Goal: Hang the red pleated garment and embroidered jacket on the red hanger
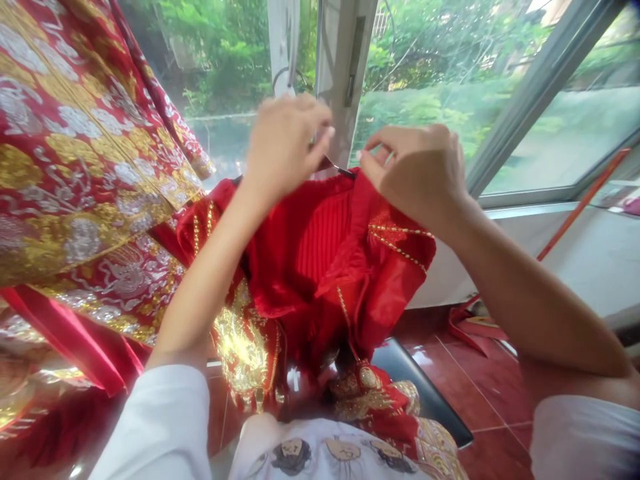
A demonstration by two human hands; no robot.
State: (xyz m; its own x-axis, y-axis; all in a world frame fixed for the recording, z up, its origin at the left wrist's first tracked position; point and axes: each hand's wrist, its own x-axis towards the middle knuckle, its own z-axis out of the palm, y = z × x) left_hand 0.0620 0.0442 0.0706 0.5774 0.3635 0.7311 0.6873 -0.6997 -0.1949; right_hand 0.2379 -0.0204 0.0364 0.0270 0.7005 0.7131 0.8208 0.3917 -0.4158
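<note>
A red garment (325, 227) with a pleated inside, gold beading and embroidered gold sleeves hangs open in front of me on a thin dark hanger (346, 173). Above its neckline, my left hand (290, 143) is closed around the top of the hanger; the fingers are slightly blurred and hide the grip. My right hand (420, 163) is beside the garment's right shoulder, fingers curled and thumb close to the index finger. Whatever lies between those fingertips, if anything, is too small to make out.
On the left hangs a large red costume (95, 153) with gold and silver embroidery. Windows (450, 87) are ahead, with a white rack post (293, 40) before them. Below are a black bench (425, 387) and red floor tiles (480, 393). An orange pole (583, 207) leans at right.
</note>
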